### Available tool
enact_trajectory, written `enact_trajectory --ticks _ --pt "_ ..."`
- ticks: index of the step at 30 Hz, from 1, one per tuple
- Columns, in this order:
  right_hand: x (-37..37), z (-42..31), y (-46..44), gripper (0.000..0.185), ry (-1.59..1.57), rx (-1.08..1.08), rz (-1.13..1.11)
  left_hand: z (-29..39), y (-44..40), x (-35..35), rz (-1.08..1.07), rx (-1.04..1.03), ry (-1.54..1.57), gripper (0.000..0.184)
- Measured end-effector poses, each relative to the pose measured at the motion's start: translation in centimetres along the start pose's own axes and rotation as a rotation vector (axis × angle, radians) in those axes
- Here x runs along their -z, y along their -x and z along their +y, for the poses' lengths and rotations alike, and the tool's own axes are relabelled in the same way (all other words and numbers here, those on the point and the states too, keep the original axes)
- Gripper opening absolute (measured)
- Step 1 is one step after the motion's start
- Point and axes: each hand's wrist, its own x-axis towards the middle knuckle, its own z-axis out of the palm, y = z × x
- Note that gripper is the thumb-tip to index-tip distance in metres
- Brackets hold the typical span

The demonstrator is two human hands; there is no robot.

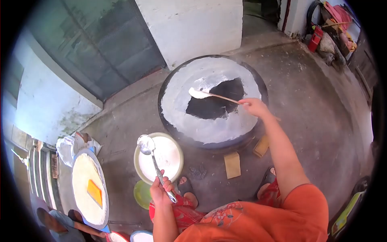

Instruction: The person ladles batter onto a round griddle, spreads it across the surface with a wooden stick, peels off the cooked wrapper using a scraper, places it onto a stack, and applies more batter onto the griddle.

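My right hand is closed round a thin wooden stick with a white, batter-coated spreader at its far end. The spreader rests over a large round black griddle, where a ring of pale batter surrounds a bare dark patch. Lower left, my left hand grips the handle of a metal ladle. The ladle's white-smeared bowl hangs over the left rim of a pale basin of white batter.
On the left, a round tray holds pale flat sheets and an orange scraper. Another person reaches beside it. Near my feet lie a green bowl and tan blocks. A red extinguisher stands back right.
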Motion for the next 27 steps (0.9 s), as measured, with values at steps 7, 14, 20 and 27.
enact_trajectory --ticks 7,14,20,27 --pt "-8.7 2.7 -4.2 0.027 -0.055 0.257 0.186 -0.2 0.0 -0.2 0.013 -0.019 -0.033 0.029" --pt "-8.5 2.6 -5.7 0.026 -0.040 0.249 0.159 -0.4 -0.1 0.2 0.011 -0.045 -0.056 0.029" --pt "-0.8 2.7 -2.7 0.028 0.002 0.275 -0.155 -0.4 0.0 0.2 -0.012 -0.046 -0.044 0.029" --pt "-8.1 2.2 -4.0 0.026 -0.033 0.396 -0.030 -0.4 0.2 0.0 -0.024 -0.037 -0.048 0.029"
